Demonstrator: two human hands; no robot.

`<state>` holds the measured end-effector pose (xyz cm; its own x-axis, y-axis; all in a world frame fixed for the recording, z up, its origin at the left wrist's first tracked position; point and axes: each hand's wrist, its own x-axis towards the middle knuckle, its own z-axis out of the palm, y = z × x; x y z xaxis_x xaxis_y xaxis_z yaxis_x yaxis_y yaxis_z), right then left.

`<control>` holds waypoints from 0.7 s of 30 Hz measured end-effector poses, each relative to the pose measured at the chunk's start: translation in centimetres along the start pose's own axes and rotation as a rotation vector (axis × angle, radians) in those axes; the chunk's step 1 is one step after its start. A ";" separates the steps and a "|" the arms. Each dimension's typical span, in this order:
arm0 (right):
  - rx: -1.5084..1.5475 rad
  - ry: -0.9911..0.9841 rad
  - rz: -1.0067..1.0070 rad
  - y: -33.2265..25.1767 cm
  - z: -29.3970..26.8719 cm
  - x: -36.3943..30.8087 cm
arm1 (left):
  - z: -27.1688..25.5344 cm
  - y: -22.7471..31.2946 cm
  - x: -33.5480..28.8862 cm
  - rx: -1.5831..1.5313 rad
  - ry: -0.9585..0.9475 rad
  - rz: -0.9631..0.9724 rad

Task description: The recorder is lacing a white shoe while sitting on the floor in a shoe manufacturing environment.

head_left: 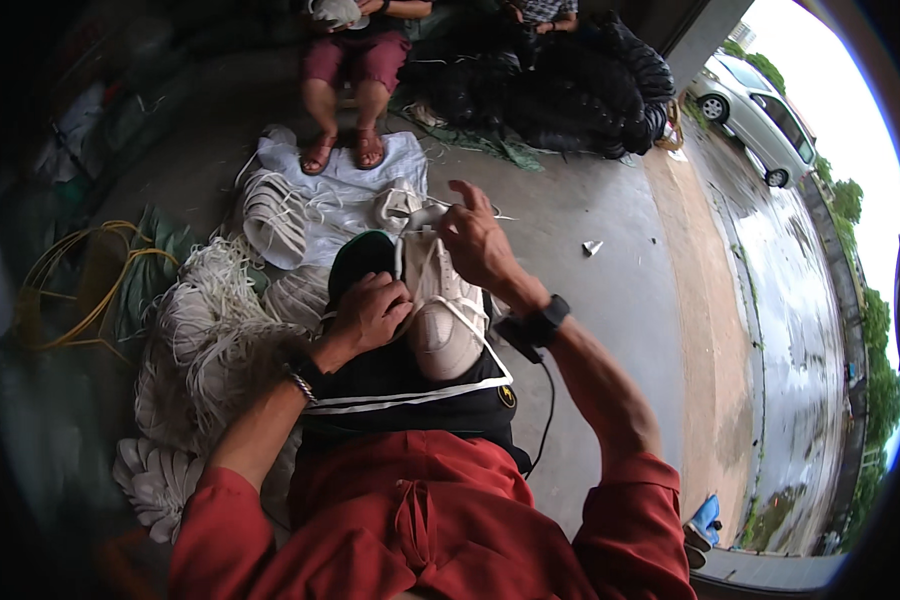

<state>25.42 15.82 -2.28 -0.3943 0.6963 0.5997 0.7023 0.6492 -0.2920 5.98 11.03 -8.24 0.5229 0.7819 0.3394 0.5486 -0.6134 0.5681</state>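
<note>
A white sneaker rests on the black cloth over my lap, its toe toward me. A loose white shoelace crosses its toe and trails over the cloth. My left hand is closed at the shoe's left side, fingertips pinched where the lace meets the upper. Over the shoe's far right side, my right hand has its index finger raised and bent, the other fingers curled; what they pinch is hidden. Beside my left hand lies a dark green rounded piece.
White shoes and laces are heaped at my left. More shoes lie on a white sheet. Another person sits opposite, holding a shoe. Black bundles stand behind; a yellow strap coil lies left. A car is outside.
</note>
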 end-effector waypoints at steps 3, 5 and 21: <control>0.271 -0.112 0.075 -1.6 -1.6 -0.6 | -0.2 1.1 1.1 -0.134 0.190 0.060; 0.347 -0.152 -0.058 -2.4 -2.0 -1.3 | 0.1 1.7 1.9 -0.348 0.161 0.076; -0.320 -0.632 -0.047 0.1 -0.9 -4.1 | 0.4 15.1 -1.3 -0.905 -0.616 0.274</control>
<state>27.58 12.76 -4.08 -0.6291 0.7768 0.0305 0.7773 0.6289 0.0148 13.83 0.73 -0.46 0.9230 0.2918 0.2508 -0.1778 -0.2547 0.9505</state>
